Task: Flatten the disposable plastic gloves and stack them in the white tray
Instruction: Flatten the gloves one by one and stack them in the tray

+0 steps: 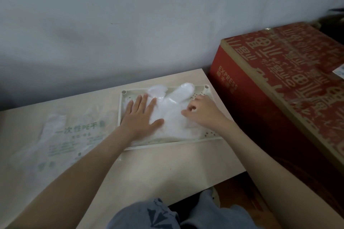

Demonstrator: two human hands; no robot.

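Head view: left grip (pixel 141 115) flat, fingers (pixel 144 99) straight, pressing the glove (pixel 173 115) in the tray (pixel 212 134). Over at its right edge the right grip (pixel 202 111) is curled; pinching or not, can't tell. Glove runs toward the wall (pixel 130 24), between them.

**Bare forearms, faded blue-grey trousers**

You wear nothing on your arms that shows here. Your left forearm (pixel 89 161) and right forearm (pixel 260 154) are uncovered all the way back to the frame's edge. Your left hand (pixel 141 115) and right hand (pixel 202 111) are bare too, and the fingers look slim. Your trousers (pixel 219 214) are a washed-out blue-grey cloth, much like worn denim. Over your left leg (pixel 134 215) the fabric is rumpled into soft folds, with darker, angular creases near the knee. Over your right leg (pixel 232 215) it looks greyer and lies smoother. The blur hides any seams or stitching.
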